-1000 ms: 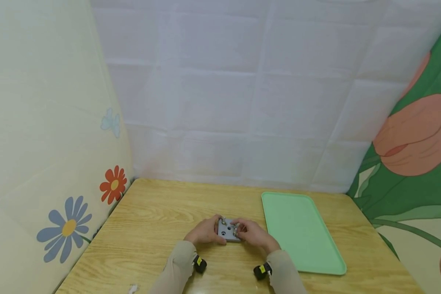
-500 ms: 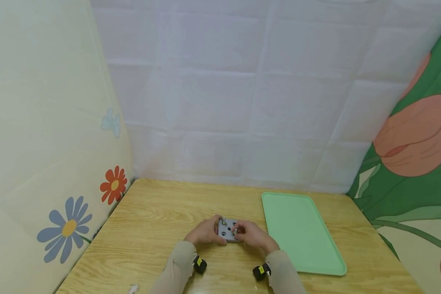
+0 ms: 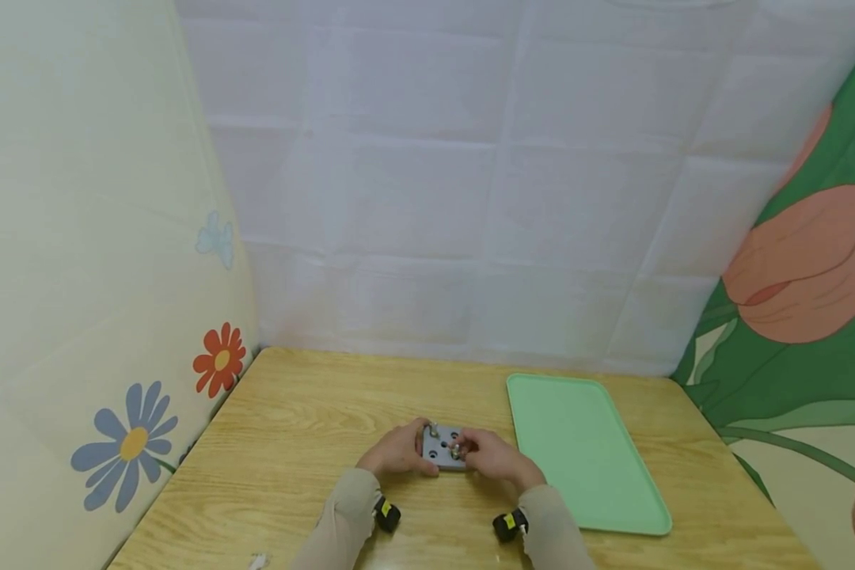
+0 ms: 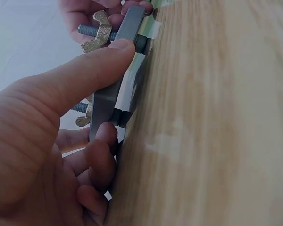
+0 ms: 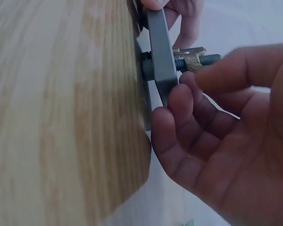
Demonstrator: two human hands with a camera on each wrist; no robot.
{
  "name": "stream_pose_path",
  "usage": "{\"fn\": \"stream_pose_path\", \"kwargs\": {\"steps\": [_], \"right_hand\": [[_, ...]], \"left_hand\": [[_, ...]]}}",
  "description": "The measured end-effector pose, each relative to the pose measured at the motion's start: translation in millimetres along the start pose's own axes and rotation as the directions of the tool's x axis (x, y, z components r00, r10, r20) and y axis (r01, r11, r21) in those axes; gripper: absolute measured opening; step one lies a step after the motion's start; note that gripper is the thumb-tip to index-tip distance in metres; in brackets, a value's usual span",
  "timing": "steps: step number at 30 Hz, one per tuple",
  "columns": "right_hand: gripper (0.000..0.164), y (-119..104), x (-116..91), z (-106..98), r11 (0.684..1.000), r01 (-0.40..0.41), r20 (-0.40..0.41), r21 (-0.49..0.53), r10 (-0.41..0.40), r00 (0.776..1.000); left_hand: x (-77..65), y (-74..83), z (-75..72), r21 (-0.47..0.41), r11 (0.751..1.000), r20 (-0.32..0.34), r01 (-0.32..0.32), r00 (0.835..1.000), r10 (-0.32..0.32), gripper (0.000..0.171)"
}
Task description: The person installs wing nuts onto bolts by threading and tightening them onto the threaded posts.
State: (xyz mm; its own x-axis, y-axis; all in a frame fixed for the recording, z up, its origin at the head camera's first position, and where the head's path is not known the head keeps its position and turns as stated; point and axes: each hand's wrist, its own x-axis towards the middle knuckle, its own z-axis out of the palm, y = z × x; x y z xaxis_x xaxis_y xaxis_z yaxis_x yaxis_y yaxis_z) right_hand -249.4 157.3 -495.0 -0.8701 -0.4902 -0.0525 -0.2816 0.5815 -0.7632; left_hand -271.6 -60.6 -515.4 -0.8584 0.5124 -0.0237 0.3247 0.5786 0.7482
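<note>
My left hand (image 3: pixel 397 450) grips the left edge of a small grey plate with holes (image 3: pixel 445 461), thumb on its near edge. Two bolts stand up through the plate, each with a brass-coloured wing nut. One wing nut (image 3: pixel 434 431) sits at the far left corner, beside my left fingers. With thumb and forefinger, my right hand (image 3: pixel 497 457) pinches the other wing nut (image 5: pixel 192 61) at the plate's right side. Threaded bolt (image 5: pixel 210 59) shows beyond that nut. Dark bolt heads (image 5: pixel 147 67) stick out under the plate, close over the wooden table.
A light green tray (image 3: pixel 584 451) lies on the wooden table (image 3: pixel 328 396) to the right of my right hand. A small white scrap (image 3: pixel 259 560) is at the front left. A white sheet (image 3: pixel 413 198) hangs behind the table.
My right fingers have shifted slightly around the right wing nut, which was mostly covered half a second ago and shows again now. The left hand and the plate have stayed in place.
</note>
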Motion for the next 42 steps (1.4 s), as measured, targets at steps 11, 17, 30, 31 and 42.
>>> {"fn": "stream_pose_path", "kwargs": {"steps": [11, 17, 30, 31, 42], "right_hand": [[0.014, 4.2, -1.6, 0.3, 0.996, -0.014, -0.003, 0.085, 0.014, 1.000], [0.022, 6.0, -0.8, 1.7, 0.994, -0.022, 0.002, 0.111, 0.022, 1.000], [0.011, 6.2, 3.0, 3.1, 0.999, 0.037, -0.024, 0.032, -0.036, 0.999], [0.011, 5.8, 2.8, 3.3, 0.999, 0.034, -0.030, 0.026, -0.033, 0.999], [0.015, -3.3, 0.2, 5.9, 1.000, -0.013, -0.068, -0.009, 0.012, 0.998]], "left_hand": [[-2.0, 1.0, 1.7, -0.003, 1.000, 0.005, 0.001, 1.000, -0.001, 0.081], [-1.7, 1.1, 2.8, -0.012, 1.000, 0.010, 0.005, 1.000, -0.005, 0.078], [-2.5, 4.0, -0.7, -0.016, 1.000, 0.011, 0.020, 1.000, -0.020, 0.078], [-2.4, 3.9, -1.0, -0.019, 1.000, 0.010, 0.020, 1.000, -0.020, 0.078], [-1.7, 3.9, -1.1, -0.005, 1.000, 0.006, 0.018, 1.000, -0.018, 0.078]]}}
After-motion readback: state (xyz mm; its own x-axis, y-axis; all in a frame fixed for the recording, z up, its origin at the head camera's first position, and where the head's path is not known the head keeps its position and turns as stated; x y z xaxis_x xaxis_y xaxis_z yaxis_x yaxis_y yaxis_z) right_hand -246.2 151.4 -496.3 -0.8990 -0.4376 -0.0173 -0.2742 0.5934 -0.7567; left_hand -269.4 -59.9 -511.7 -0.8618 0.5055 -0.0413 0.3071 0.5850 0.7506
